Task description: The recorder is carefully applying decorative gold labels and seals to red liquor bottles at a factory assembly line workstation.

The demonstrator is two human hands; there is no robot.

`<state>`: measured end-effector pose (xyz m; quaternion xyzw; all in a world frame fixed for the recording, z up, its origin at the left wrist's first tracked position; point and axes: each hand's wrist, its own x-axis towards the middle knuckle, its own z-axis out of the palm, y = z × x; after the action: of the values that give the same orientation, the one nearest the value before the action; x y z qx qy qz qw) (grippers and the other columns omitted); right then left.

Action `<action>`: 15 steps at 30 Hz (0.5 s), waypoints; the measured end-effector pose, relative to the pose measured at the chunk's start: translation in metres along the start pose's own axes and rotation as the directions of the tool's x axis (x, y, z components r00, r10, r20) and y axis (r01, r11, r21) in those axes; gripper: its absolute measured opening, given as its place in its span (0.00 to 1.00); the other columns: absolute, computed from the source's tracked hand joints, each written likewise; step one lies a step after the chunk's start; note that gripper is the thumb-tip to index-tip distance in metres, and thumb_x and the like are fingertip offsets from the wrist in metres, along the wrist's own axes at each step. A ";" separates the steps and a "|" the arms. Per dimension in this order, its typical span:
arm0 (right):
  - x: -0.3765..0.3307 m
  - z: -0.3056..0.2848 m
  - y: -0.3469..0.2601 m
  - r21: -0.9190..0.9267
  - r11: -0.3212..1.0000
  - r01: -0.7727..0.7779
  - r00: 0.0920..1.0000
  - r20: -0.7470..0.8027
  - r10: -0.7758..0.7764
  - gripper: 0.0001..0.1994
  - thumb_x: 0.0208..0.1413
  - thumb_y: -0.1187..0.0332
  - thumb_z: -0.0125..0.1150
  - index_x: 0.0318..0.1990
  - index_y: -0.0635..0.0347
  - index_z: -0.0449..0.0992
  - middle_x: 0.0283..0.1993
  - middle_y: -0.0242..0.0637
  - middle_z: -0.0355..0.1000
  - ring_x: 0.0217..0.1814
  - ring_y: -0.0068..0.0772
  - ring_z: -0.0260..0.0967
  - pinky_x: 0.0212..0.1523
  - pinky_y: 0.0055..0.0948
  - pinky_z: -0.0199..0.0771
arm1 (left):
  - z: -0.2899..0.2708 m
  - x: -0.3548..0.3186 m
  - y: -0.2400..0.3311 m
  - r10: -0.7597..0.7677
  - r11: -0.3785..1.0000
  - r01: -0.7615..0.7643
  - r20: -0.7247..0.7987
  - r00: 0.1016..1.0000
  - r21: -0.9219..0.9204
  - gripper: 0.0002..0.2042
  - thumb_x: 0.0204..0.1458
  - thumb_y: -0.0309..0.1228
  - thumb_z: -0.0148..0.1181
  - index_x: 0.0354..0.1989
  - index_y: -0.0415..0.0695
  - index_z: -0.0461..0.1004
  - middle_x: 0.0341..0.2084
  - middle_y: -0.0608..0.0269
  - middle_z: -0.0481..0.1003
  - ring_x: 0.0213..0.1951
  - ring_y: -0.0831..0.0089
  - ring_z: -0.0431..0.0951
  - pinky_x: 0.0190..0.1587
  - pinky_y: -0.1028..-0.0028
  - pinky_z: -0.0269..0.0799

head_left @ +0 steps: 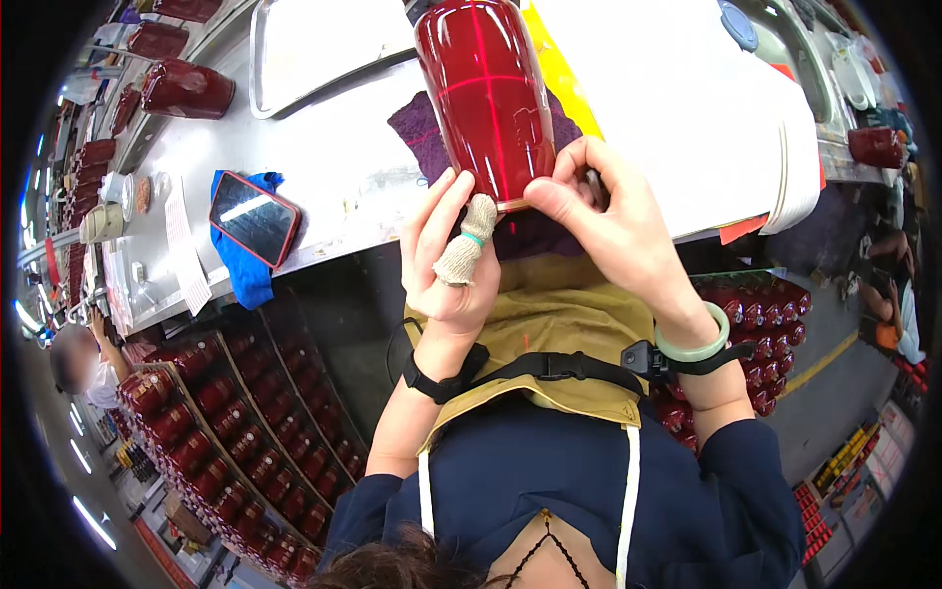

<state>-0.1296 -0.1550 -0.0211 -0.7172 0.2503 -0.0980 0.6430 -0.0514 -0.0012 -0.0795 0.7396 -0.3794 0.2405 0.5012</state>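
A glossy dark-red vessel [481, 108], rounded like a jar, lies on a purple cloth [417, 133] at the table's near edge. Thin bright-red light lines cross on its surface, and a faint outlined mark shows on its right side. My left hand [442, 270] grips its near end from the left, a knitted finger sleeve [463, 250] with a teal band on the thumb. From the right, my right hand [623, 221] is closed at the same end, thumb pressed to the rim and index finger bent. Whether anything small lies under the fingertips is hidden.
Left on the table are a phone [255, 218] on a blue cloth [245, 280] and a pale tray [263, 69]. A white padded sheet [716, 118] and a yellow strip [569, 69] lie right. Racks of red vessels [235, 422] stand below; another person [98, 368] is far left.
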 end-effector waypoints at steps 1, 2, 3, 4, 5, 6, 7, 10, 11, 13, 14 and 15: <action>-0.002 0.002 -0.001 -0.024 1.000 0.017 1.000 -0.015 -0.018 0.12 0.59 0.66 0.71 0.34 0.64 0.75 0.25 0.26 0.68 0.28 0.17 0.59 0.30 0.22 0.62 | 0.000 0.000 0.000 -0.001 1.000 0.001 -0.001 1.000 0.002 0.18 0.48 0.13 0.72 0.49 0.31 0.80 0.46 0.47 0.81 0.50 0.56 0.83 0.54 0.65 0.80; -0.002 0.001 0.000 -0.026 1.000 0.018 1.000 -0.018 -0.018 0.12 0.59 0.66 0.71 0.34 0.64 0.75 0.25 0.26 0.68 0.28 0.17 0.59 0.30 0.22 0.62 | -0.001 -0.001 0.000 -0.003 1.000 0.003 -0.002 1.000 0.005 0.18 0.48 0.14 0.71 0.49 0.31 0.80 0.47 0.47 0.81 0.49 0.56 0.82 0.54 0.65 0.79; -0.002 -0.001 0.001 -0.018 1.000 0.000 1.000 -0.010 0.000 0.11 0.60 0.67 0.70 0.35 0.64 0.75 0.26 0.26 0.68 0.28 0.17 0.60 0.30 0.22 0.63 | -0.001 -0.001 0.000 -0.002 1.000 0.002 -0.002 1.000 0.002 0.18 0.48 0.14 0.71 0.49 0.31 0.80 0.47 0.47 0.81 0.49 0.56 0.82 0.54 0.65 0.79; -0.002 -0.002 0.002 -0.010 1.000 -0.016 1.000 0.000 0.016 0.10 0.61 0.67 0.69 0.35 0.64 0.76 0.26 0.27 0.69 0.28 0.17 0.60 0.30 0.23 0.63 | -0.002 -0.001 0.001 0.007 1.000 -0.007 0.009 1.000 0.012 0.17 0.48 0.14 0.71 0.49 0.31 0.80 0.47 0.47 0.81 0.50 0.56 0.82 0.54 0.65 0.79; -0.003 -0.001 0.002 -0.010 1.000 -0.014 1.000 0.000 0.014 0.10 0.61 0.67 0.69 0.35 0.64 0.76 0.26 0.27 0.69 0.28 0.17 0.60 0.30 0.23 0.63 | -0.003 -0.001 0.001 0.015 1.000 -0.015 0.020 1.000 0.022 0.17 0.48 0.14 0.71 0.49 0.30 0.80 0.47 0.47 0.81 0.50 0.56 0.82 0.55 0.65 0.79; -0.005 0.000 0.003 -0.028 1.000 0.008 1.000 0.006 -0.008 0.10 0.61 0.68 0.68 0.35 0.64 0.76 0.26 0.27 0.69 0.28 0.17 0.60 0.30 0.23 0.63 | -0.004 -0.003 0.002 0.016 1.000 -0.016 0.020 1.000 0.023 0.17 0.48 0.14 0.71 0.49 0.30 0.80 0.47 0.47 0.81 0.50 0.56 0.82 0.55 0.65 0.79; -0.005 0.001 0.003 -0.046 0.998 0.034 0.999 0.010 -0.033 0.09 0.62 0.68 0.68 0.35 0.64 0.76 0.26 0.28 0.70 0.28 0.17 0.61 0.30 0.23 0.63 | -0.003 -0.004 0.002 0.003 1.000 -0.003 0.013 1.000 0.016 0.17 0.49 0.14 0.70 0.49 0.30 0.79 0.47 0.47 0.81 0.50 0.56 0.82 0.55 0.65 0.79; -0.005 0.004 0.005 -0.022 0.999 0.025 1.000 -0.012 -0.025 0.10 0.63 0.67 0.67 0.35 0.65 0.76 0.26 0.29 0.70 0.28 0.18 0.61 0.30 0.24 0.63 | -0.004 -0.004 0.002 0.063 0.996 -0.065 0.029 0.998 0.067 0.18 0.50 0.13 0.69 0.51 0.29 0.78 0.48 0.46 0.80 0.50 0.55 0.81 0.54 0.65 0.79; -0.004 0.004 0.005 -0.021 0.999 0.029 1.000 -0.010 -0.029 0.10 0.63 0.67 0.67 0.35 0.65 0.76 0.26 0.29 0.70 0.28 0.18 0.61 0.30 0.24 0.63 | -0.003 -0.004 0.003 0.080 0.993 -0.083 0.035 0.996 0.086 0.18 0.51 0.14 0.69 0.51 0.28 0.77 0.48 0.45 0.80 0.50 0.55 0.81 0.54 0.65 0.79; -0.003 0.000 0.006 -0.027 0.999 0.019 1.000 0.003 -0.019 0.11 0.64 0.66 0.65 0.36 0.66 0.76 0.26 0.31 0.70 0.28 0.18 0.61 0.30 0.25 0.63 | 0.000 0.000 0.006 0.098 0.990 -0.101 0.038 0.994 0.100 0.17 0.52 0.14 0.69 0.51 0.26 0.77 0.48 0.45 0.79 0.51 0.54 0.80 0.53 0.65 0.79; -0.002 -0.001 0.006 -0.033 0.999 0.025 1.000 -0.008 -0.026 0.11 0.64 0.66 0.65 0.36 0.66 0.76 0.26 0.31 0.70 0.28 0.18 0.61 0.30 0.25 0.63 | 0.001 0.002 0.008 0.105 0.990 -0.107 0.033 0.994 0.089 0.17 0.52 0.14 0.69 0.51 0.26 0.77 0.48 0.45 0.79 0.51 0.54 0.80 0.53 0.65 0.79; -0.002 -0.002 0.007 -0.008 0.999 0.032 0.999 -0.017 -0.032 0.11 0.65 0.66 0.64 0.37 0.67 0.76 0.26 0.32 0.71 0.28 0.19 0.62 0.30 0.25 0.65 | 0.004 0.002 0.009 0.075 0.994 -0.078 0.037 0.996 0.073 0.18 0.52 0.15 0.69 0.52 0.27 0.76 0.49 0.46 0.79 0.51 0.55 0.80 0.53 0.66 0.79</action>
<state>-0.1339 -0.1564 -0.0267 -0.7226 0.2447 -0.1133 0.6365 -0.0576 -0.0072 -0.0741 0.7467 -0.4067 0.2609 0.4571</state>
